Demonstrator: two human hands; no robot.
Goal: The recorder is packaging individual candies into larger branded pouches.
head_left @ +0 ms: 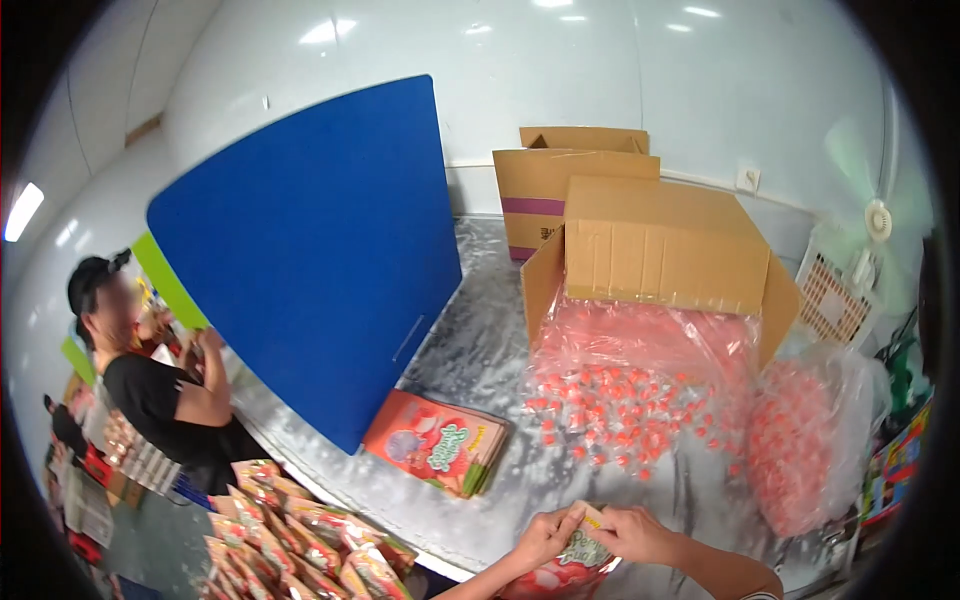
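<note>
Close to the table's near edge, a red-pink printed candy bag (572,572) is pinched along its top by both hands. My left hand (546,535) grips one side of the top edge, fingers closed. Beside it my right hand (634,535) holds the other side, thumb and fingers pressed together. The two hands almost touch. Whether the bag's top is sealed I cannot tell. Beyond my hands lie many small wrapped orange-red candies (630,415), spilling from a clear pink plastic liner (660,330) in a cardboard box (665,245) tipped on its side.
Left of my hands lies a stack of flat printed bags (437,443) beside a blue divider panel (320,250). Filled bags (300,540) are heaped at the lower left. A clear sack of candies (800,440) and a fan (877,220) stand right. A co-worker (150,390) stands beyond the divider.
</note>
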